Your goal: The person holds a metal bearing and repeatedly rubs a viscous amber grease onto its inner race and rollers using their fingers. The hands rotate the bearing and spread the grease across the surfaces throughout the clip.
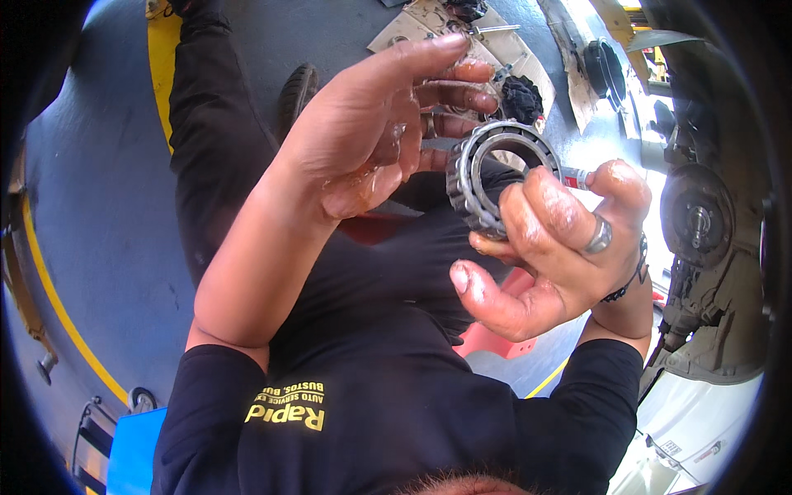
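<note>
Presently, from where I stand, the bearing (468, 186) is in the right hand (561, 247), raised with the floor (115, 272) well below it. The fingers of that hand curl around the right and near side of the bearing; how far they reach into its bore I cannot tell. The thumb (487, 297) stands apart from the bearing, toward the person. The left hand (371, 124), left of the bearing, is spread and holds nothing. Its nearest fingertips are just beside the rollers (459, 188); contact cannot be confirmed.

Hazard 1: slipping. Grease (561, 213) shows on both hands. Cause: slick skin, a smooth metal ring and no opposing thumb. Probable result: the bearing slides out of the fingers and strikes the floor, which could dent the rollers.

Hazard 2: contamination. The cardboard (507, 54) beyond the bearing carries a dark rag (521, 99) and a slim metal tool (499, 29). Cause: touching these or the floor with greasy hands, then handling the bearing. Grit would cling to the grease and might score the metal.

Hazard 3: snagging. A finger ring (600, 235) sits on the right hand, right of the bearing, with a dark wristband (629, 285) farther right. Cause: turning the bearing against either item. Probable result: scratched metal or a pinched finger.
</note>
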Demonstrator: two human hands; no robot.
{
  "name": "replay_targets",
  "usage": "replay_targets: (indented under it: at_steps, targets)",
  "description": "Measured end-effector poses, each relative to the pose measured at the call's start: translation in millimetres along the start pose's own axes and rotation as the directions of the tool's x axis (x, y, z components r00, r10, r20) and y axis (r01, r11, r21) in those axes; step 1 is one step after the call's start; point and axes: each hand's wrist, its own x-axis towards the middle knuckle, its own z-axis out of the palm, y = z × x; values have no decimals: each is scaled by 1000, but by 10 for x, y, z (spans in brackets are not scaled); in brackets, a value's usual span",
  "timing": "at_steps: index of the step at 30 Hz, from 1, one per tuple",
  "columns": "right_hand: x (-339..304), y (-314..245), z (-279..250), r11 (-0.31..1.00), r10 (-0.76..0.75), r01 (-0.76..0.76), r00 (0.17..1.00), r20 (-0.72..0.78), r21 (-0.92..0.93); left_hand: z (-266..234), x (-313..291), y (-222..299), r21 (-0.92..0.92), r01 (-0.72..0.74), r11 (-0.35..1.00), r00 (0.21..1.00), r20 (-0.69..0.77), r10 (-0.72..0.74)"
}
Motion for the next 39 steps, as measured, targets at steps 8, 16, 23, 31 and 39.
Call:
replay_targets:
  at_steps: [8, 16, 23, 31, 39]
  targets:
    - [-63, 10, -189, 975, -82, 90, 995, 49, -203, 80, -20, -68, -29, 54, 998, 998, -22, -54]
    - [-43, -27, -297, 980, -18, 43, 991, 129, -196, -49, 22, -54, -56, 54, 997, 989, 138, -46]
    - [-3, -11, -339, 997, 4, 7, 989, 148, -72, -50, 23, -37, 37, 33, 999, 989, 140, -38]
    - [46, -20, -423, 1000, 1, 6, 968, 251, -26, -49, 82, -7, -303, 195, 933, 981, 73, -181]
    - [38, -20, -315, 919, 237, -282, 953, 187, 276, -103, 3, -44, -595, 91, 799, 955, 280, 99]
